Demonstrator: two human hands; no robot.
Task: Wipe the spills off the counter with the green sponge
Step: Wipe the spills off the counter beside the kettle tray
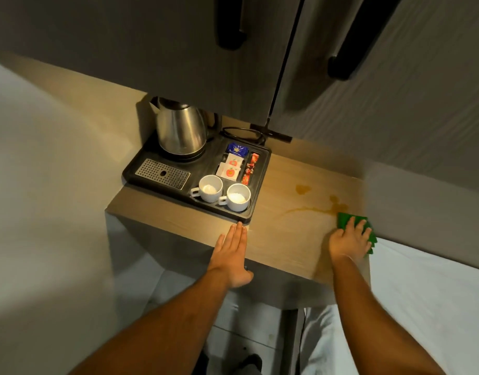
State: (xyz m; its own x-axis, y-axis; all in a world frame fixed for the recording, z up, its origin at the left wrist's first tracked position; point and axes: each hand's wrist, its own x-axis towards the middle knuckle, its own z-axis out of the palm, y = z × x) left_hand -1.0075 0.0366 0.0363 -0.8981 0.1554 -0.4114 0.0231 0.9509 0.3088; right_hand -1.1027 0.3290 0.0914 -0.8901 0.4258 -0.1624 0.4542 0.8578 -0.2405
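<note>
At the counter's (300, 239) left end a black moulded plastic tray (256, 207) is set, reaching almost to the front edge. A rounded, brushed-steel kettle (180, 131) is seated at the tray's back left corner, with a perforated metal drip grate (162, 174) in front of it. Two white ceramic cups (210, 187) are lined up along the tray's front edge, and paper sachets (230, 167) printed with a red fruit emblem are stacked behind them; their lettering is too small to be read. The left hand (233, 255) is laid flat and open, fingers together, over the front edge by the tray's front right corner. Amber, glossy spills (303, 189) are spread across the matte wood-grain surface. At the right edge the green sponge (344, 220), flat and rectangular, is pressed down under the spread fingers of the right hand (349, 240).
</note>
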